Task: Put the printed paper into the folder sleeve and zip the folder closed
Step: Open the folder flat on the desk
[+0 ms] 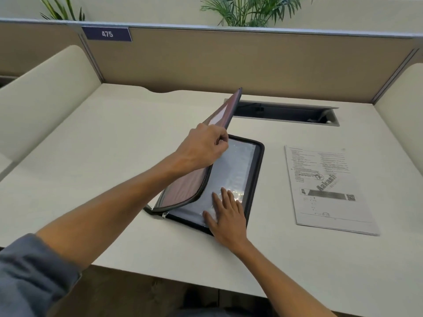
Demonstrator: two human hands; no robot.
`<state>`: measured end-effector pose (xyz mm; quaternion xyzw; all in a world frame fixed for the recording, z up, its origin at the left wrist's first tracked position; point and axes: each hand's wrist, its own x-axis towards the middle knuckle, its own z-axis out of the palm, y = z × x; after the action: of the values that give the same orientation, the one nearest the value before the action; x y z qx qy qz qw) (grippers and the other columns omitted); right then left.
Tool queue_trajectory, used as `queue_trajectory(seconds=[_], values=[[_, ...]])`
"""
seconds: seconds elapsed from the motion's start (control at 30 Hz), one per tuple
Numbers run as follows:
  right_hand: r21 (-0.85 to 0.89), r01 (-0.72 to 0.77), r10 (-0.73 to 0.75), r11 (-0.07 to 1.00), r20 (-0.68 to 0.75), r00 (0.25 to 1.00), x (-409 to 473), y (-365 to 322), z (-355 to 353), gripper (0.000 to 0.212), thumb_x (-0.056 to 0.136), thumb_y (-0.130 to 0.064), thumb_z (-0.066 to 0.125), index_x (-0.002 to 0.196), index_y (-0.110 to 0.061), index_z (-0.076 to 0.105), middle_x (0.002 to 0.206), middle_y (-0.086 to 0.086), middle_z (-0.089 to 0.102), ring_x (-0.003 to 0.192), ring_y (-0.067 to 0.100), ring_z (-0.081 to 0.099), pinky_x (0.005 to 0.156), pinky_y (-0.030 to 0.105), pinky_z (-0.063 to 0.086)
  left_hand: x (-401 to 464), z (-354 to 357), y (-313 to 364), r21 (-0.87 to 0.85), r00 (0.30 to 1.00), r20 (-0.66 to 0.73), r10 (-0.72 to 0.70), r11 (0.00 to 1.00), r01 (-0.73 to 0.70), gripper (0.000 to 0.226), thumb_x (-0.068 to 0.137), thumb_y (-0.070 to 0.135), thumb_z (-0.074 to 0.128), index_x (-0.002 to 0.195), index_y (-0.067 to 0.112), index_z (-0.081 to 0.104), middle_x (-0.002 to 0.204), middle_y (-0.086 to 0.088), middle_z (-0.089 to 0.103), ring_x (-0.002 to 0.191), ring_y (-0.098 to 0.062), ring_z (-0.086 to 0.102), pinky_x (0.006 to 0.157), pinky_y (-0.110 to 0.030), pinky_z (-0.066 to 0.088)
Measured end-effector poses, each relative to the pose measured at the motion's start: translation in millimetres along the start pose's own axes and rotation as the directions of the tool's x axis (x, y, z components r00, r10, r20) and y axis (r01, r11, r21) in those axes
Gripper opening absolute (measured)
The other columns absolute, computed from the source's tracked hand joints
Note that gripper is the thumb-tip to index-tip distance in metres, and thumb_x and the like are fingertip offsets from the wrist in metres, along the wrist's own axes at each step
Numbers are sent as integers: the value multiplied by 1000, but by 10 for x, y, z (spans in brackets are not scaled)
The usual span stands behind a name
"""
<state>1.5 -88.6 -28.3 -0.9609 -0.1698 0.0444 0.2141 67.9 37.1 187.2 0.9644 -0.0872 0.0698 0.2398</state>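
Observation:
A dark zip folder (pixel 255 175) lies on the white desk, unzipped and half open. My left hand (pixel 202 148) grips the edge of its maroon front cover (pixel 183 186) and holds it raised at a slant. Inside, clear plastic sleeves (pixel 231 165) show. My right hand (pixel 226 213) rests flat with straight fingers on the sleeves near the folder's near edge. The printed paper (pixel 325 191) lies flat on the desk to the right of the folder, apart from both hands. The zip pull (pixel 164 215) hangs at the folder's near left corner.
A cable slot with a raised flap (pixel 286 114) is set in the desk (pixel 103 145) behind the folder. Beige partition walls (pixel 229 58) close the desk at the back and both sides. The near desk edge (pixel 183 280) runs below my arms.

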Motion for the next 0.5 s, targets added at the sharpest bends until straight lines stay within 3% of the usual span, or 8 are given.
queue_trajectory(seconds=[0.13, 0.27, 0.33, 0.4, 0.5], values=[[-42, 39, -40, 998, -34, 999, -51, 205, -46, 65, 96, -62, 27, 152, -29, 24, 163, 0, 10, 150, 18, 0, 121, 39, 6, 12, -53, 22, 24, 999, 47, 3, 1000, -4, 38, 77, 21, 67, 115, 19, 64, 90, 3, 62, 85, -18, 58, 75, -30, 49], [-56, 66, -69, 996, -60, 996, -87, 413, -157, 62, 97, -61, 30, 152, -31, 25, 162, -3, 12, 150, 15, 2, 121, 37, 8, 85, -196, -47, -110, 996, 12, -93, 990, 94, 40, 73, 12, 62, 112, 20, 67, 108, -6, 69, 106, -23, 63, 91, -37, 55], [-58, 73, -77, 996, -65, 995, -108, 506, -212, 62, 97, -61, 30, 152, -32, 25, 162, -4, 12, 150, 14, 3, 121, 35, 7, 111, -300, -136, -181, 988, -33, -152, 973, 144, 39, 74, 8, 61, 110, 21, 69, 107, -1, 69, 103, -14, 65, 84, -18, 54], [-77, 78, -83, 994, -57, 995, -120, 598, -268, 63, 97, -62, 30, 152, -33, 23, 162, -5, 10, 150, 13, 2, 121, 34, 6, 119, -425, -247, -228, 978, -70, -198, 957, 178, 38, 75, 5, 61, 107, 22, 71, 99, 5, 66, 87, -1, 63, 65, 1, 44], [-93, 91, -95, 991, -35, 995, -113, 707, -330, 63, 97, -63, 27, 153, -34, 19, 163, -7, 7, 150, 11, -2, 122, 34, 6, 108, -602, -449, -327, 964, -73, -256, 919, 220, 39, 75, -2, 62, 105, 21, 72, 98, 3, 68, 83, 5, 62, 61, -5, 48]])
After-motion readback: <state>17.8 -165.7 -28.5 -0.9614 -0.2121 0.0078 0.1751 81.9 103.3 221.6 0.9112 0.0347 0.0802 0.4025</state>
